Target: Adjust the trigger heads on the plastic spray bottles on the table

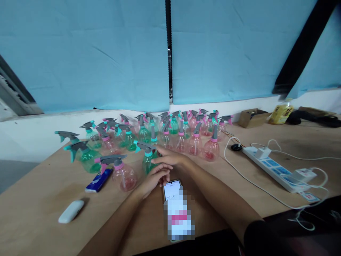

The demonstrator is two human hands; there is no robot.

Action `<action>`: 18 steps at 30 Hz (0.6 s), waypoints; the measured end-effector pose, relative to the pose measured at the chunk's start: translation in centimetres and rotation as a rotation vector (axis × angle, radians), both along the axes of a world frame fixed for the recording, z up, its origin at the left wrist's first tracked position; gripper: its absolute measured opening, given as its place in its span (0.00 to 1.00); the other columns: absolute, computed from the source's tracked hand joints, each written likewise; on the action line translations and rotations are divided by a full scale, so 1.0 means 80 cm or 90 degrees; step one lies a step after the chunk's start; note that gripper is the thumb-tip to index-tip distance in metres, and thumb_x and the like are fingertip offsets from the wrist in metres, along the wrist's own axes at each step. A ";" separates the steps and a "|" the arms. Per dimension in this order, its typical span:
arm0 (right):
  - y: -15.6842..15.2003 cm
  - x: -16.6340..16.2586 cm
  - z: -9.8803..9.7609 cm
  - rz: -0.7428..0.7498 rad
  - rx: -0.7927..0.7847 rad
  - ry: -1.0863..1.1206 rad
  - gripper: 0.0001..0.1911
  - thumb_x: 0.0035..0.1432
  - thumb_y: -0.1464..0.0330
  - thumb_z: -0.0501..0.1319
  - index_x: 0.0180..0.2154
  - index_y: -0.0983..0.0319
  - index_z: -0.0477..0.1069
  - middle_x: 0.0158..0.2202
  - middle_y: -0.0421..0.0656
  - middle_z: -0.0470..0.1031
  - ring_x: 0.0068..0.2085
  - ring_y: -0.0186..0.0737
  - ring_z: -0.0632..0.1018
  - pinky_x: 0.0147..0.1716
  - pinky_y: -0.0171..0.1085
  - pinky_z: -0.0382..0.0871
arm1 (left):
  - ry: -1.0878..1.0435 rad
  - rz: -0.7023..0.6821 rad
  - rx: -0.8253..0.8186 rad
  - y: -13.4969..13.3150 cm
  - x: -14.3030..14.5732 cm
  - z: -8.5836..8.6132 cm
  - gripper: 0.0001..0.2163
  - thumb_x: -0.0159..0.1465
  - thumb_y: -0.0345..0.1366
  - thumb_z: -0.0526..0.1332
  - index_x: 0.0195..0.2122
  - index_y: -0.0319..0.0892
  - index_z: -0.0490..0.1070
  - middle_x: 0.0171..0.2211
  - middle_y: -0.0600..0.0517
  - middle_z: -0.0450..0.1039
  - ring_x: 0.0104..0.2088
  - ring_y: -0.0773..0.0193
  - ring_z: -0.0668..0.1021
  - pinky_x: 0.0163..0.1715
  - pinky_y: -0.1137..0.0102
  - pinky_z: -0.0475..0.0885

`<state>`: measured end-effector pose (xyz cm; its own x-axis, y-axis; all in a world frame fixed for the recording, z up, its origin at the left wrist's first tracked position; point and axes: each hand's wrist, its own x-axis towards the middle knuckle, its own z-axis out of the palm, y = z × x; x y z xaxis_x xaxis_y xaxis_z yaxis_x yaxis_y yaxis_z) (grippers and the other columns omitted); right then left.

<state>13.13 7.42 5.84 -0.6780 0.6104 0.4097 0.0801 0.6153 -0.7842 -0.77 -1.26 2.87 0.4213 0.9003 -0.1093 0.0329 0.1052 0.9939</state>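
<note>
A spray bottle point(147, 164) with a green body, turquoise collar and grey sprayer head stands upright in front of me. My right hand point(168, 156) reaches to its right side, with thumb and fingers closed about the neck; part of the grip is hidden. Just below and in front of it, my left hand point(157, 177) hovers with bent, separated fingers and holds nothing. Under my hands lies a phone point(176, 199) with a lit screen, partly pixelated. To the left stands a pink spray bottle point(125, 177), beside a blue packet point(99, 180).
Several pink and green spray bottles point(194, 145) crowd the table point(106, 220) toward the wall. At left lies a white case point(71, 211). On the right are a power strip point(274, 169) with chargers and cables, a cardboard box point(252, 118) and a yellow-labelled bottle point(281, 113).
</note>
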 end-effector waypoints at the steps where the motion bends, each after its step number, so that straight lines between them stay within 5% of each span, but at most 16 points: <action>1: 0.001 0.001 0.001 -0.008 -0.009 -0.005 0.23 0.56 0.64 0.65 0.52 0.59 0.66 0.44 0.42 0.68 0.40 0.37 0.70 0.43 0.37 0.67 | -0.006 0.019 0.001 0.002 0.000 -0.001 0.13 0.59 0.41 0.61 0.42 0.42 0.72 0.23 0.56 0.70 0.19 0.70 0.70 0.17 0.77 0.56; 8: 0.006 -0.001 0.001 -0.029 0.001 -0.011 0.16 0.59 0.66 0.60 0.50 0.61 0.68 0.43 0.42 0.72 0.32 0.31 0.70 0.32 0.32 0.65 | -0.066 0.193 -0.001 0.013 -0.007 -0.009 0.10 0.57 0.41 0.62 0.37 0.41 0.68 0.20 0.60 0.65 0.16 0.74 0.64 0.14 0.79 0.50; 14: 0.002 -0.005 0.002 -0.116 0.063 0.067 0.09 0.61 0.69 0.55 0.37 0.62 0.73 0.26 0.36 0.68 0.27 0.31 0.67 0.29 0.31 0.61 | -0.103 0.236 -0.010 0.013 -0.008 -0.004 0.15 0.55 0.40 0.62 0.43 0.43 0.66 0.19 0.62 0.64 0.15 0.74 0.63 0.14 0.80 0.50; 18: -0.029 -0.014 0.019 -0.110 0.084 0.081 0.09 0.62 0.70 0.54 0.37 0.62 0.73 0.26 0.36 0.68 0.27 0.31 0.67 0.29 0.31 0.61 | -0.112 0.256 -0.014 0.013 -0.005 -0.007 0.11 0.55 0.40 0.61 0.36 0.43 0.64 0.19 0.61 0.64 0.15 0.74 0.62 0.14 0.79 0.50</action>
<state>12.02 5.08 7.40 -0.5056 0.6486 0.5689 0.0984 0.6985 -0.7089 -1.20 -0.18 2.33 0.0519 0.9948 -0.0880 -0.1850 0.0962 0.9780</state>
